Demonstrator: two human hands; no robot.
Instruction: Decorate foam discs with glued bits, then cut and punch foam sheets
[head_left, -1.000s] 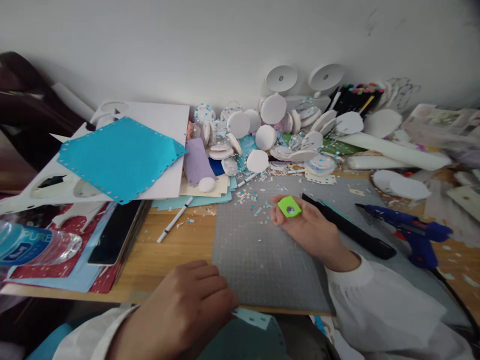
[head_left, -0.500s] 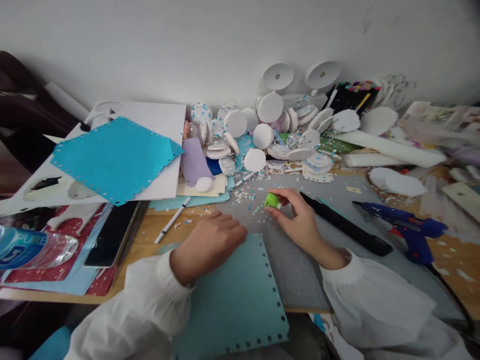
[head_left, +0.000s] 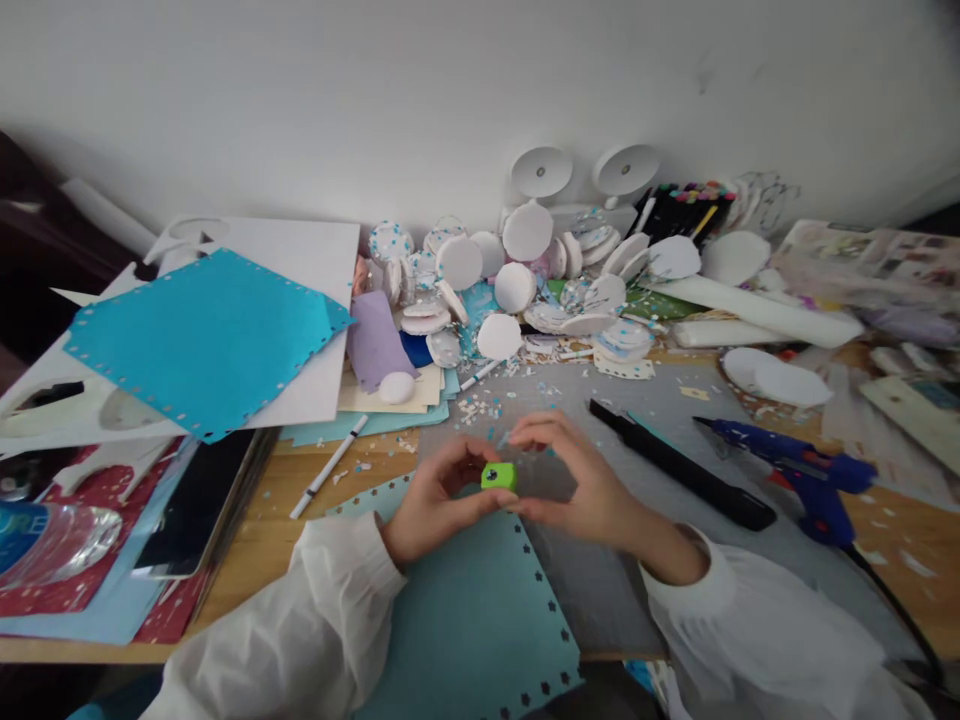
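A small lime-green craft paper punch is pinched between the thumb and fingers of my left hand. Close on its right, my right hand is curved with thumb and fingers apart; the thumb tip reaches the punch's edge, and whether it touches cannot be made out. Under both hands lies a teal sheet of paper, with a row of small flower-shaped holes along its right and lower edges. More holes run along its upper left edge.
A bright blue punched sheet rests on white board at left. White foam discs and paper confetti crowd the back. To the right lie a black pen-like tool and a blue glue gun. A white marker lies left, near a phone.
The punch has moved left and nearer, from my right hand into my left. My left hand has lifted off the teal sheet and turned toward it. The head view has shifted slightly.
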